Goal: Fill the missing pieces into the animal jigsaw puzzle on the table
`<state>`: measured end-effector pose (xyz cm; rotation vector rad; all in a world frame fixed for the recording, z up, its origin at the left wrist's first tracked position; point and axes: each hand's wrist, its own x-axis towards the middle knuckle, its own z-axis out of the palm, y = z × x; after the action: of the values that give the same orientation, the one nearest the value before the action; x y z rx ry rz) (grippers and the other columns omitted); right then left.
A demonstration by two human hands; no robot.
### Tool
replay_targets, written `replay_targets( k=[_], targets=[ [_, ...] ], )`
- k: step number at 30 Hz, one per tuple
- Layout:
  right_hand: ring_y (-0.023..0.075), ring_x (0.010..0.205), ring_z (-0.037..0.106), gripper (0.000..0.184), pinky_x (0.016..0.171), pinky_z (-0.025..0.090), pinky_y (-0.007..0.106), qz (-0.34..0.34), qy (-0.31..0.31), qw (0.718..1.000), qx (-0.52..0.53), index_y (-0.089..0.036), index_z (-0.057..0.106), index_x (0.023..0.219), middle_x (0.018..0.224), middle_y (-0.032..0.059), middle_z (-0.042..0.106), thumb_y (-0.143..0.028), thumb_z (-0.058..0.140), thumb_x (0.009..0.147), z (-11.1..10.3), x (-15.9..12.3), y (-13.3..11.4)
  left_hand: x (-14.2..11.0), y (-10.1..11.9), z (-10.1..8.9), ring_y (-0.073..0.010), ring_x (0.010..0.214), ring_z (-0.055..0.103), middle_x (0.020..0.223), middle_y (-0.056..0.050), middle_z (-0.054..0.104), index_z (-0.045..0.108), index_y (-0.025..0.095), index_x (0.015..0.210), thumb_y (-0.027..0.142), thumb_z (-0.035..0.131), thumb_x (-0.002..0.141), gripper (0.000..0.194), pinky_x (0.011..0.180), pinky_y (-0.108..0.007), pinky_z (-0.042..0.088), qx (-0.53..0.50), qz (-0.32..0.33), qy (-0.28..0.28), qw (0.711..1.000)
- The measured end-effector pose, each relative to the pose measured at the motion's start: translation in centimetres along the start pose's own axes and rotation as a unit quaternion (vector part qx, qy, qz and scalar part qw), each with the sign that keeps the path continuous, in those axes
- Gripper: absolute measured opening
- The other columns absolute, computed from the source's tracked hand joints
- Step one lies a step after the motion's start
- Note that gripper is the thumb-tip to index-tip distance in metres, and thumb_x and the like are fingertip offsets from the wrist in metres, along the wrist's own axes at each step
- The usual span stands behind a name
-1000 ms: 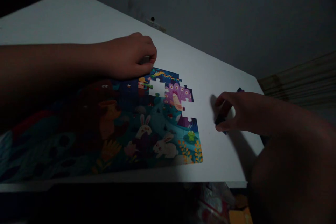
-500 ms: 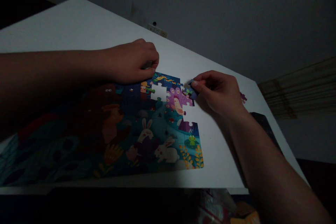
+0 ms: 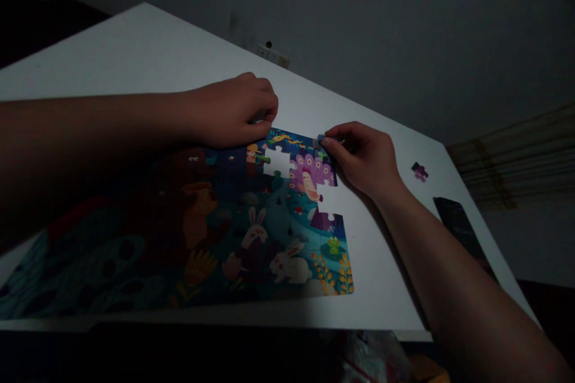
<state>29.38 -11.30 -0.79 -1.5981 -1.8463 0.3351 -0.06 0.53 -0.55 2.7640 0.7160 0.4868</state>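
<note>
Jigsaw puzzle (image 3: 269,221) lies along the table's (image 3: 381,275) near edge, with open white surface to its right. Curled left hand (image 3: 233,112) rests on its top edge; right hand (image 3: 363,158) pinches a piece (image 3: 320,141) at its upper right corner.

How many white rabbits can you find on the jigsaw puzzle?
2: one white rabbit sits above and left of the other, both low on the jigsaw puzzle; the left hand may hide more.
</note>
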Motion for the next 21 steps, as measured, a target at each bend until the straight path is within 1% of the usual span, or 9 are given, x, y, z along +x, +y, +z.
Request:
replay_targets(
  k=[7, 9, 12, 14, 18, 21],
  targets=[
    [0.0202, 0.07, 0.062, 0.026, 0.068, 0.05, 0.036, -0.008, -0.024, 0.999, -0.025, -0.023, 0.081, 0.105, 0.084, 0.004, 0.074, -0.048, 0.08, 0.098, -0.3, 0.0, -0.2, 0.0, 0.3, -0.3, -0.0373, 0.121, 0.063, 0.116, -0.013, 0.073, 0.079, 0.024, 0.106, 0.044, 0.062, 0.092, 0.029, 0.111, -0.05, 0.048, 0.0, -0.009, -0.014, 1.0],
    [0.0218, 0.074, 0.063, 0.026, 0.07, 0.051, 0.037, -0.016, -0.031, 0.999, -0.033, -0.024, 0.081, 0.106, 0.089, 0.0054, 0.075, -0.049, 0.08, 0.098, -0.4, 0.0, 0.0, 0.0, 0.3, -0.3, -0.0379, 0.121, 0.063, 0.115, -0.013, 0.073, 0.079, 0.025, 0.106, 0.044, 0.062, 0.092, 0.029, 0.111, -0.051, 0.048, -0.001, -0.009, -0.016, 1.0],
    [0.0263, 0.085, 0.067, 0.025, 0.075, 0.053, 0.041, -0.046, -0.032, 0.997, -0.054, -0.027, 0.081, 0.103, 0.101, 0.0087, 0.076, -0.05, 0.082, 0.096, -0.6, 0.2, 0.2, 0.0, 0.3, -0.3, -0.0382, 0.121, 0.063, 0.114, -0.013, 0.073, 0.079, 0.025, 0.106, 0.044, 0.063, 0.092, 0.028, 0.111, -0.051, 0.048, -0.004, -0.007, -0.016, 1.0],
    [0.0284, 0.09, 0.067, 0.025, 0.078, 0.054, 0.043, -0.056, -0.028, 0.996, -0.065, -0.028, 0.081, 0.103, 0.104, 0.0098, 0.075, -0.051, 0.082, 0.095, -0.6, 0.2, 0.4, 0.0, 0.3, -0.3, -0.0377, 0.121, 0.063, 0.113, -0.013, 0.073, 0.079, 0.026, 0.107, 0.044, 0.063, 0.093, 0.028, 0.111, -0.051, 0.048, -0.007, -0.004, -0.014, 1.0],
    [0.026, 0.083, 0.066, 0.028, 0.078, 0.053, 0.042, -0.046, -0.03, 0.996, -0.063, -0.027, 0.082, 0.106, 0.098, 0.0081, 0.076, -0.053, 0.079, 0.097, -0.7, 0.1, 0.4, 0.0, 0.4, -0.4, -0.0376, 0.121, 0.063, 0.115, -0.013, 0.073, 0.079, 0.024, 0.106, 0.042, 0.063, 0.093, 0.028, 0.111, -0.051, 0.048, -0.003, -0.006, -0.014, 1.0],
    [0.0254, 0.083, 0.065, 0.029, 0.077, 0.052, 0.041, -0.057, -0.063, 0.995, -0.046, -0.028, 0.083, 0.11, 0.101, 0.0081, 0.076, -0.054, 0.077, 0.098, -1.1, -0.1, 0.2, 0.0, 0.5, -0.4, -0.0372, 0.119, 0.064, 0.115, -0.015, 0.073, 0.077, 0.022, 0.104, 0.04, 0.06, 0.094, 0.026, 0.108, -0.051, 0.048, 0.01, -0.003, -0.018, 1.0]
  ],
)
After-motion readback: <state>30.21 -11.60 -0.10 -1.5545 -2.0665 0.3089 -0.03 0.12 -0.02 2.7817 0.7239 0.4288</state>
